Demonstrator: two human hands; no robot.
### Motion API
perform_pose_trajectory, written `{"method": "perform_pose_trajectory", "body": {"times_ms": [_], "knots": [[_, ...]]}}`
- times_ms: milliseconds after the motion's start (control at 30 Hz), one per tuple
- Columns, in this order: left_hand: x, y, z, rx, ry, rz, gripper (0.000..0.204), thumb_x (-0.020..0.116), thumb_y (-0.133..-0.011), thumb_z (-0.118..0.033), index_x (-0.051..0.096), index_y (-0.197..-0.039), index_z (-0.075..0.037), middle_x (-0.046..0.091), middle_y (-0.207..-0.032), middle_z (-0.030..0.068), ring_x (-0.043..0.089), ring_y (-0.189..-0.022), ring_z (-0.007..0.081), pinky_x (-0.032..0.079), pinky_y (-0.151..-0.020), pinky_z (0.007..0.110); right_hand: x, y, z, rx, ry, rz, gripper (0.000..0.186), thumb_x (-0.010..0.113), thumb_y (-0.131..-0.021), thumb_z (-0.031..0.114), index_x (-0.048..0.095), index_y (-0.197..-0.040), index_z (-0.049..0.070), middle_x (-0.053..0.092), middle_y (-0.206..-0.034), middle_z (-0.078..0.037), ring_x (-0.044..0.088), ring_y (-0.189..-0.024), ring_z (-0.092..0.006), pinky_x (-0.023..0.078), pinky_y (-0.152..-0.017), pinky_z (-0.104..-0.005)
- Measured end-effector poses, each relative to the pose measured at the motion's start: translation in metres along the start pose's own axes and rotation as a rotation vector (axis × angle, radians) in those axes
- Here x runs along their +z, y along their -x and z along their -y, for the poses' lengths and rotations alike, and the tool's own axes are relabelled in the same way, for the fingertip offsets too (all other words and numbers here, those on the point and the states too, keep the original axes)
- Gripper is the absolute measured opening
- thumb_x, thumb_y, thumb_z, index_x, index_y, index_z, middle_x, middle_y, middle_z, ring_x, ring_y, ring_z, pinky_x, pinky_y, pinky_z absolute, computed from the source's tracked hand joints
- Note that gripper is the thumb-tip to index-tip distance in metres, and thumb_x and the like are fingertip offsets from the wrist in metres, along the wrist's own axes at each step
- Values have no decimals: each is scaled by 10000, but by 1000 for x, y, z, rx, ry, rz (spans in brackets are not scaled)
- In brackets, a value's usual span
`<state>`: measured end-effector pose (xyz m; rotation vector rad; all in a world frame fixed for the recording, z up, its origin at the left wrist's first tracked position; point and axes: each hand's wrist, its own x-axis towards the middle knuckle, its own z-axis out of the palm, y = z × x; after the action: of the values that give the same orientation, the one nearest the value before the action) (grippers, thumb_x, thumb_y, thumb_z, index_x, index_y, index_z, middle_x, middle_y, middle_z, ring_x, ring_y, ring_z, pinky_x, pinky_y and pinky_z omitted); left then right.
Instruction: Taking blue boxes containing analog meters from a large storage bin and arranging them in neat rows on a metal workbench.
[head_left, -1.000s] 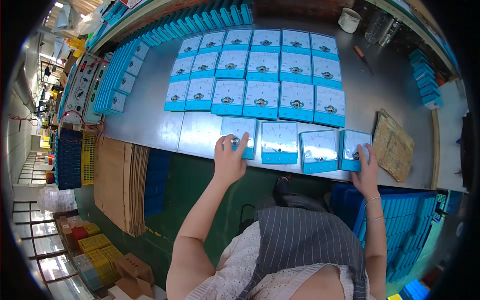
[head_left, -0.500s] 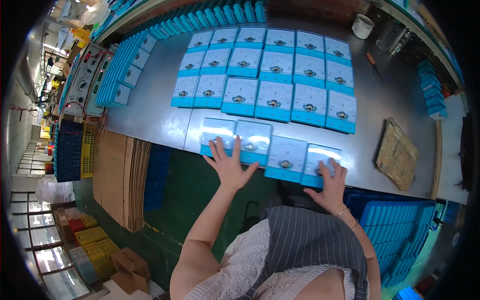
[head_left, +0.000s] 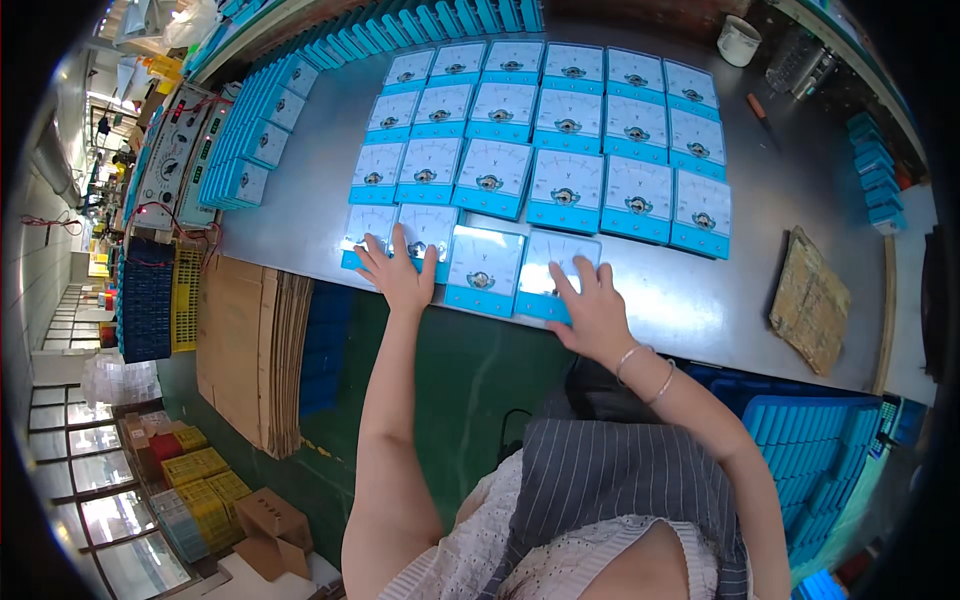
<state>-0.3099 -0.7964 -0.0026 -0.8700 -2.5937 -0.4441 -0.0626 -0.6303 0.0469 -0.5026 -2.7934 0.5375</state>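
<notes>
Several analog panel meters with white dials and blue lower parts stand in rows on the metal table, such as one meter in the bottom row [head_left: 566, 185]. Nearer me lies a front row of meters. My left hand [head_left: 402, 280] rests with spread fingers on its two left ones, among them the second meter from the left [head_left: 428, 222]. Between my hands sits another meter [head_left: 484, 262]. My right hand [head_left: 597, 312] lies with fingers apart over the rightmost meter [head_left: 538, 284], its thumb by the meter's lower edge.
The metal table [head_left: 680, 310] holds stacked blue meters [head_left: 265, 145] at left, a worn board [head_left: 810, 300] at right, and a mug [head_left: 738, 42] and orange-handled tool [head_left: 757, 106] at the back. Flattened cardboard [head_left: 250, 345] stands lower left; a blue crate [head_left: 810, 450] is lower right.
Both hands have slid the front row of meters left and away from me, up against the rows behind. The whole view has shifted slightly.
</notes>
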Motion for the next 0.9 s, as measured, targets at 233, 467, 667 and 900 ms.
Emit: {"method": "perform_pose_trajectory", "body": {"times_ms": [233,467,667,900], "knots": [[-27,17,-65,89,140,52,689,526,-770,-444,327,-1361,-152,186,-1395,259,74,-1275,510,32,-939,691,6,-8,-8,88,-13,-7,779,760,-587,223,406,-1275,128,366,-1221,-157,415,-957,-337,471,-745,-373],[-8,14,-72,277,-24,129,563,442,-823,-413,391,-1331,-176,283,-1372,198,134,-1291,453,-32,-937,683,-7,34,-14,166,-542,-118,691,675,-680,98,348,-1285,29,309,-1259,-226,434,-1076,-387,397,-913,-392],[24,-29,-61,359,140,58,665,549,-762,-431,385,-1312,-97,286,-1356,221,209,-1273,413,30,-965,652,-36,99,-28,630,-540,-342,607,648,-709,84,376,-1246,4,361,-1219,-193,461,-1047,-352,413,-885,-361],[10,-66,-145,638,569,-69,534,613,-756,-263,444,-1167,35,368,-1252,240,348,-1123,380,258,-931,470,-2,142,-22,836,-443,-541,375,611,-745,127,511,-1088,12,510,-1059,-171,515,-981,-333,443,-844,-348]]}}
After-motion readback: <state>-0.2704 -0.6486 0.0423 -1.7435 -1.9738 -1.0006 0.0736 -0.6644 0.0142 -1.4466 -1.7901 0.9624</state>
